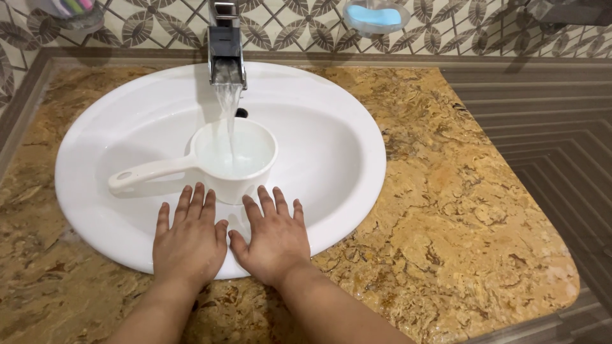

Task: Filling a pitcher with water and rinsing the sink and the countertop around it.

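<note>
White scoop (233,159) in the sink (338,134), just beyond both flat, open, empty hands: left hand (189,242), right hand (274,239).

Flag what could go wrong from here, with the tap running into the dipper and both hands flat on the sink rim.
1. Water from the tap is pouring into the white dipper; neither the left hand nor the right hand holds it, so it may overflow.
2. The dipper stands loose in the sink; it could tip toward its long handle.
</note>
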